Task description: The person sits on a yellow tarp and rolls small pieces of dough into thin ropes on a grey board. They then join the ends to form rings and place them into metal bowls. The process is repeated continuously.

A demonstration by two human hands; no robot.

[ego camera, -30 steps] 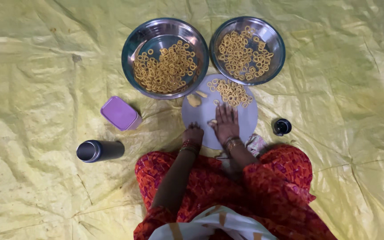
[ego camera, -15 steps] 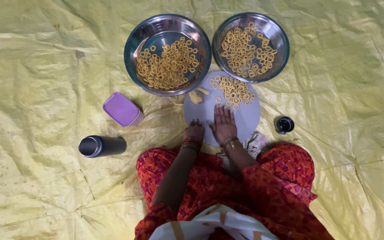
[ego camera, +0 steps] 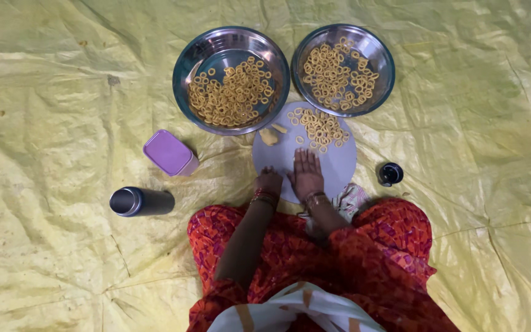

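I sit on the floor in red patterned clothes with a round grey board (ego camera: 334, 165) in front of my knees. My right hand (ego camera: 306, 173) lies flat on the board, fingers stretched out and pointing away from me; what is under the palm is hidden. My left hand (ego camera: 270, 182) rests curled at the board's near left edge. A heap of small yellow dough rings (ego camera: 322, 126) lies on the board's far side. Two small lumps of dough (ego camera: 270, 136) sit at its far left.
Beyond the board stand two steel bowls of dough rings, a larger left one (ego camera: 178, 72) and a right one (ego camera: 389, 69). A purple-lidded box (ego camera: 168, 152) and a dark flask (ego camera: 141, 201) lie left, a small black round object (ego camera: 391, 174) right. A yellow sheet (ego camera: 50, 123) covers the floor.
Both hands stay on the board; the right hand has slid a little toward me. The view has shifted slightly.
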